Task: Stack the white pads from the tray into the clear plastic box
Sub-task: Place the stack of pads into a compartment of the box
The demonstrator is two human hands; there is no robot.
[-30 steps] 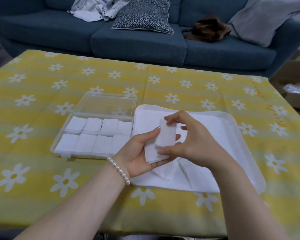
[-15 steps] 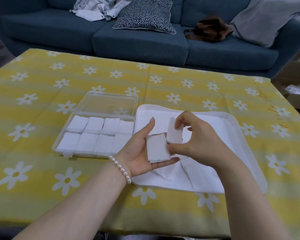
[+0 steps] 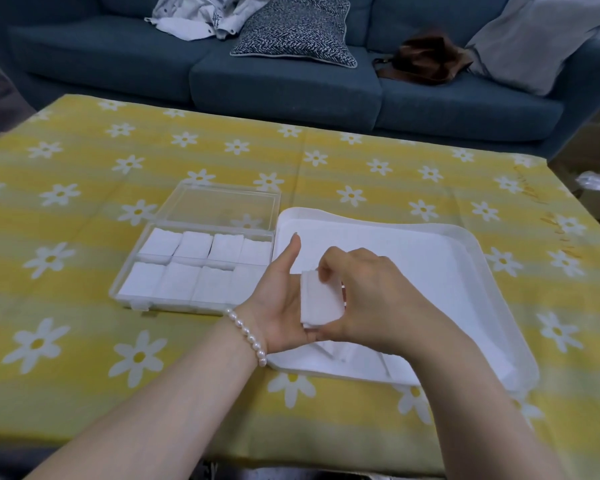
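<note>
On the surface (image 3: 84, 341), with its yellow daisy-print cloth, a clear plastic box (image 3: 201, 268) lies with its lid (image 3: 222, 207) folded flat behind it. Its eight compartments, two rows of four, each hold white pads (image 3: 194, 245); the nearest right compartment is partly hidden by the left hand (image 3: 284, 306). Just right of the box, nearly touching it, sits a white tray (image 3: 482, 258) with more flat white pads (image 3: 354, 356) lying at its near edge, below the hands. Both hands meet over the tray's left side. The left hand is palm up, thumb raised, with a small stack of pads (image 3: 321, 301) resting on its fingers. The right hand (image 3: 371, 296) curls over the stack, fingertips pinching its far edge and thumb pressed at its near edge. A pearl bracelet (image 3: 248, 336) circles the left wrist.
</note>
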